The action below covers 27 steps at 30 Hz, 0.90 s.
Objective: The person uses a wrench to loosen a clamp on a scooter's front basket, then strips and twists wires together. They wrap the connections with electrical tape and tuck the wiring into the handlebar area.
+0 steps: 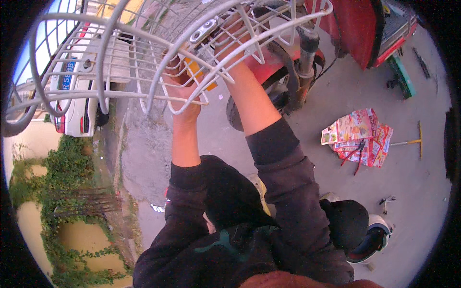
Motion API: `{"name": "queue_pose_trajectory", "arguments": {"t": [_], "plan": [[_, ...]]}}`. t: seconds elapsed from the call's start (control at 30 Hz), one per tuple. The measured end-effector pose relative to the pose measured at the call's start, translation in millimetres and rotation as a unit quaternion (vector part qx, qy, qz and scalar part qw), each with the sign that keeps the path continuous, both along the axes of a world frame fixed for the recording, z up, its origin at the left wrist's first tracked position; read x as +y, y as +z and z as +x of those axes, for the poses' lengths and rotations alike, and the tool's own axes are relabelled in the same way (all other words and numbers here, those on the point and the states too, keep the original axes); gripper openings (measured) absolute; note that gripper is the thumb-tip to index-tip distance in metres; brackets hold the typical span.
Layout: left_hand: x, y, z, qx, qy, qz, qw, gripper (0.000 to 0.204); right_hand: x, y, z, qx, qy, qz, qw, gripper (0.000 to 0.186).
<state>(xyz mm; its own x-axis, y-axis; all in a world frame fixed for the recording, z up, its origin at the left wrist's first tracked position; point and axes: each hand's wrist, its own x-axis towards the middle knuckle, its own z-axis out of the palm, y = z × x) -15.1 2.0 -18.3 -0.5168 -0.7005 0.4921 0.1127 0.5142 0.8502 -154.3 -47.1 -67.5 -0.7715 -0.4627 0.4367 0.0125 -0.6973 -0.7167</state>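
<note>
A white wire basket (pixel 108 96) spans the top of the view, raised above a red front fender (pixel 254 77) and fork (pixel 305 67). My left hand (pixel 183 79) reaches up behind its wires, fingers curled beside an orange piece (pixel 192 67); what they grip is unclear. My right hand (pixel 230 43) is higher, just right of a silver plate with holes (pixel 202 31), its fingers mostly hidden by the wires and at the edge of what I can make out.
Red vehicle bodywork (pixel 350 26) and a green block (pixel 403 77) are at upper right. Red-handled pliers (pixel 357 156) lie on printed papers (pixel 345 125), beside a T-handle wrench (pixel 418 142). A helmet (pixel 379 235) sits lower right. A white car (pixel 84 115) and ivy-covered wall (pixel 67 168) are left.
</note>
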Motion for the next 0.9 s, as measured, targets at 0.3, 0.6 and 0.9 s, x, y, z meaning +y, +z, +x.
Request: {"name": "queue_pose_trajectory", "arguments": {"t": [0.3, 0.6, 0.9], "plan": [[-4, -2, 0, -0.016, 0.045, -0.032, 0.998, 0.09, -2, 10, -3, -0.035, 0.022, -0.016, 0.999, 0.033], [-11, -4, 1, 0.037, 0.043, -0.002, 0.998, 0.083, -18, 21, -14, -0.053, 0.043, -0.037, 0.997, 0.03], [1, 3, -4, 0.003, 0.022, 0.003, 1.0, 0.101, -27, 30, -25, -0.072, 0.074, -0.054, 0.993, 0.027]]}}
